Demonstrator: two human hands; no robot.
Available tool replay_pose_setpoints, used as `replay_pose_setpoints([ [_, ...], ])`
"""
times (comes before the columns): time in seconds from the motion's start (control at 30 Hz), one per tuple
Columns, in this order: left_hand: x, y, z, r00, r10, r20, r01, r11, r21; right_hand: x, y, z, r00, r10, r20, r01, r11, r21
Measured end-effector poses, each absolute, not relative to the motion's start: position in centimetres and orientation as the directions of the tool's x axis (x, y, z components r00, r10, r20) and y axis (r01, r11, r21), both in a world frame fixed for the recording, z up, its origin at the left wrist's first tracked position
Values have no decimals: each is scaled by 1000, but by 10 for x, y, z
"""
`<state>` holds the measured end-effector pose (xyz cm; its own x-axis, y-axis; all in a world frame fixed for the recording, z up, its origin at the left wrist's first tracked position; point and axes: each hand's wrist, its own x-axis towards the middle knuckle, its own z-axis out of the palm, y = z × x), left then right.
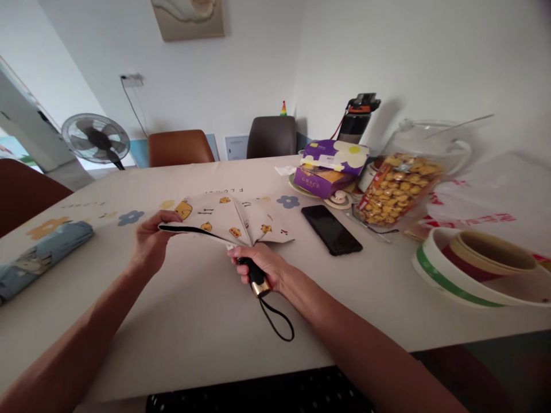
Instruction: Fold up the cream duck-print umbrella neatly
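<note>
In the head view, a folding umbrella (232,221), cream with small yellow duck prints, is held just above the counter (193,344) in front of the person. Its long axis runs from the black handle (257,279) at the near end away from the person, leaning slightly left at the far end. The gold-ringed butt of the handle points back toward the person, and the loose canopy fans out sideways across the far end. The right hand (264,265) has its fingers (245,259) clenched around the handle, so the handle sits inside the fist with only the butt showing below it. A black wrist strap (278,318) hangs from the butt in a loop onto the counter. The left hand (148,244) is to the left of the handle. Its fingers (169,217) pinch the dark-edged left rim of the canopy, and the fabric stretches from them toward the right hand. A black phone (331,229) lies face up just right of the canopy. A second folded umbrella (43,252), blue, lies well apart at the counter's left edge. Farther right are a purple box (329,166), a bag of snacks (398,189) leaning against a glass pitcher (430,140), and stacked paper bowls (473,264).
</note>
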<state>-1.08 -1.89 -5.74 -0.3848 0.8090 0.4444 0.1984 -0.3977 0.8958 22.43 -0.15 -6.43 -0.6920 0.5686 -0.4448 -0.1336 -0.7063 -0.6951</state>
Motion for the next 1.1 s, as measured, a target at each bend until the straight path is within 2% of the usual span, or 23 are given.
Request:
replay_pose_setpoints([
  [0.1, -8, -21, -58, -374, 819, 434, 181, -395, 901, 227, -1, -61, -707, 562, -429, -172, -725, -667],
  [0.23, -7, -23, -56, -362, 787, 499, 242, -438, 866, 227, -2, -60, -693, 572, -439, -182, -727, -662],
  [0.43, -4, -26, -50, -304, 728, 615, 257, -559, 788, 223, -1, -63, -622, 604, -498, -136, -710, -691],
  [0.63, -12, -27, -51, -254, 721, 645, 308, -572, 761, 224, 0, -64, -552, 678, -486, -95, -630, -771],
  [0.7, -20, -27, -55, -164, 781, 603, 372, -517, 771, 226, -2, -60, -514, 709, -484, -76, -599, -797],
  [0.83, -28, -25, -60, -24, 909, 416, 431, -366, 825, 229, -6, -49, -441, 750, -493, 14, -544, -839],
  [1.03, -29, -16, -69, 42, 990, 131, 529, -133, 838, 227, -8, -50, -396, 772, -498, 83, -510, -856],
  [1.1, -35, -13, -76, -31, 998, 52, 615, -22, 789, 227, -7, -51, -401, 782, -476, 100, -480, -872],
])
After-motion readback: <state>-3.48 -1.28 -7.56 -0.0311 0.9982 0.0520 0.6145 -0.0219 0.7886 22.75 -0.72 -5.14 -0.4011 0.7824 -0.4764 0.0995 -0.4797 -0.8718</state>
